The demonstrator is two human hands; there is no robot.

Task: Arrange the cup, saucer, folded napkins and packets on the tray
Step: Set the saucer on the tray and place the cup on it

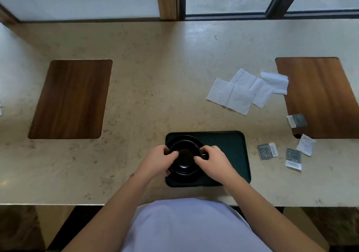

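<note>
Two hands on the cup (184, 157), lower centre of frame: step in hand looks like seating it on the saucer (181, 138) at the tray's (229, 147) left end. Left hand (157, 157) curled round the cup's left side, right hand (211, 159) pinching by the handle, fingers partly closed. Next: release, then reach right for the unfolded napkins (244, 90), mid-right, and packets (291, 145), lower right, all off-tray.
</note>
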